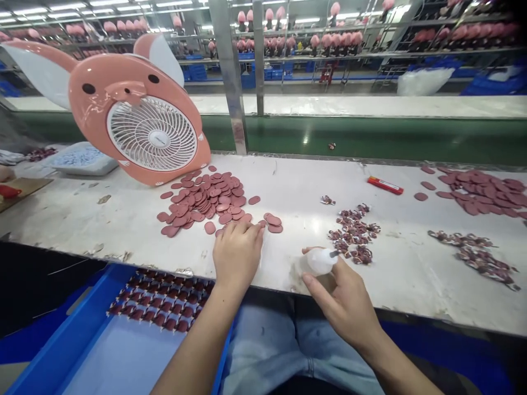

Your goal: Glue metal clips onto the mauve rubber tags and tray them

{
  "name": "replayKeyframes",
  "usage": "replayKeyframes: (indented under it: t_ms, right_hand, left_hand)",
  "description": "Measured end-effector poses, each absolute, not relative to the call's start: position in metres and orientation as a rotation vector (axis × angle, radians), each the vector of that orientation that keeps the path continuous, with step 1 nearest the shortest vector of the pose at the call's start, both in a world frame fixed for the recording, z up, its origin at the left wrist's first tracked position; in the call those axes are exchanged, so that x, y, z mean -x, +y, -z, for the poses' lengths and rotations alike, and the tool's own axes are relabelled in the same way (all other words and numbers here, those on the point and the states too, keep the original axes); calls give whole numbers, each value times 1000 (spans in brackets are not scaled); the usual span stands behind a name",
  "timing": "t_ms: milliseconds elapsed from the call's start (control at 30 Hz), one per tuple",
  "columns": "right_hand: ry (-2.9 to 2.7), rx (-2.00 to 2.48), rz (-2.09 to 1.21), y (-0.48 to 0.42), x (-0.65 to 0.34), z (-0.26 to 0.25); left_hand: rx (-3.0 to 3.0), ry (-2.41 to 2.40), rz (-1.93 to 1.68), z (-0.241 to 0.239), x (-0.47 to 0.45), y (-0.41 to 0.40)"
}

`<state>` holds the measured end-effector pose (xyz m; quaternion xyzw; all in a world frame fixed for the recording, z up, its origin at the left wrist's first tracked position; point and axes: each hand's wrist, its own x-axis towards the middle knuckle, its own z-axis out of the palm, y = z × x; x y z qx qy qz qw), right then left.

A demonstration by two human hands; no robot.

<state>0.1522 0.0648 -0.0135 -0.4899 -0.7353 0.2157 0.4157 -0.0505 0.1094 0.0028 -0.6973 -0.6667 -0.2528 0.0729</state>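
My left hand (pixel 237 253) rests at the near edge of a pile of dusty-pink oval discs (pixel 206 198). Its fingers are bent and close together, and the back of the hand hides what they may pinch. A small cluster of the same discs (pixel 274 223) lies just right of its fingertips. In my right hand (pixel 346 299) is a white squeeze bottle (pixel 319 261), tilted, its dark nozzle pointing right. Beyond that nozzle sits a heap of small brown-and-white pieces (pixel 354 233).
A pink animal-shaped fan (pixel 158 137) stands at the back left. A red cutter-like tool (pixel 385 185) lies behind the heap. More discs (pixel 486 192) and small pieces (pixel 473 252) are on the right. Below left, a blue tray (pixel 78 343) holds rows of dark red parts. A green belt (pixel 349 134) runs behind.
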Motion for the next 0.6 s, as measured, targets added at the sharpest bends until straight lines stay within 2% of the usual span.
replayKeyframes:
  t_ms: [167, 333, 600]
  right_hand:
    - [-1691, 1158, -667, 60, -159, 17]
    - [-1551, 1089, -886, 62, -155, 19]
    - [-1358, 1001, -1350, 68, -145, -6]
  left_hand:
    - [1965, -2146, 987, 3, 51, 103]
    - [1934, -2271, 1378, -5, 49, 94]
    - [2303, -2564, 1948, -38, 30, 45]
